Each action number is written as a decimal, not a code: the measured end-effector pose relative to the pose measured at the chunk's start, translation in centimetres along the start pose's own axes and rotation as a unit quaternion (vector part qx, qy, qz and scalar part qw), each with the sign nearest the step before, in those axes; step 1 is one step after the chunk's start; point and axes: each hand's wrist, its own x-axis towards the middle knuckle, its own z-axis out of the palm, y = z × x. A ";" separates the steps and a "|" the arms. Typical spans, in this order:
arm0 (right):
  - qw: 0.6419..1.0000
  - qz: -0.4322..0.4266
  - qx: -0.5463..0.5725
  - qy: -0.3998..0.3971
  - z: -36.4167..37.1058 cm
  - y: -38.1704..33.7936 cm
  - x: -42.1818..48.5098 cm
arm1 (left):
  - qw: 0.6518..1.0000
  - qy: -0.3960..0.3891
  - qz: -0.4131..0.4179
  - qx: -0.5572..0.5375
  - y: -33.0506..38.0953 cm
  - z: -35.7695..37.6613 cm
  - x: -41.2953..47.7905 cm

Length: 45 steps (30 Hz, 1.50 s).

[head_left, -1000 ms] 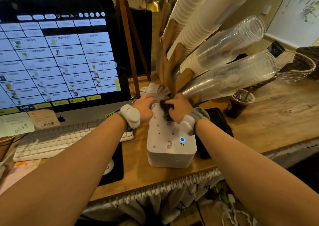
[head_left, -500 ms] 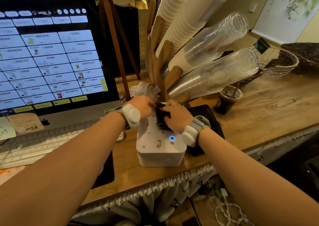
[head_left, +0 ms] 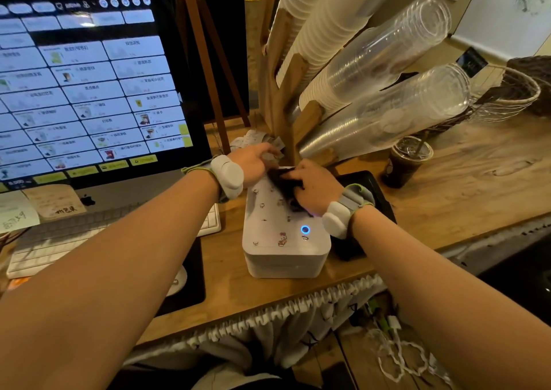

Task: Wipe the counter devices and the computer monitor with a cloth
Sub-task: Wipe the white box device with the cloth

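A white box-shaped printer [head_left: 283,234] with small stickers and a lit blue button stands on the wooden counter [head_left: 465,193]. My right hand [head_left: 313,185] grips a dark cloth [head_left: 281,181] and presses it on the printer's far top. My left hand [head_left: 253,163] reaches to the printer's back left edge, fingers over paper slips [head_left: 253,137]; what it holds is unclear. The lit computer monitor [head_left: 89,91] fills the left, with a white keyboard [head_left: 53,246] below it.
A wooden rack [head_left: 286,85] with stacked paper and clear plastic cups leans over the counter behind the printer. A black device [head_left: 369,187] lies right of the printer, an iced drink cup [head_left: 408,160] beyond it, and baskets [head_left: 518,91] at far right. A mouse pad [head_left: 190,279] sits near the front edge.
My right hand with the cloth has slid slightly along the printer's top. My left hand has shifted a little farther back toward the paper slips. The camera has moved.
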 end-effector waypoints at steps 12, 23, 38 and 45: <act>0.998 -0.061 0.017 -0.005 -0.3 -0.3 1.8 | 0.999 -0.011 -0.001 -0.032 -0.7 -0.2 0.4; 0.986 -0.094 0.070 -0.116 -0.8 -0.5 -0.4 | 0.998 0.001 -0.029 -0.055 -0.6 0.0 0.7; 0.989 -0.076 0.050 -0.119 -1.6 -0.4 -1.8 | 0.999 0.028 -0.011 0.032 -0.4 0.9 0.8; 0.949 -0.213 0.084 -0.215 -0.2 -3.4 -4.7 | 0.997 0.022 -0.010 0.076 -0.1 0.9 0.8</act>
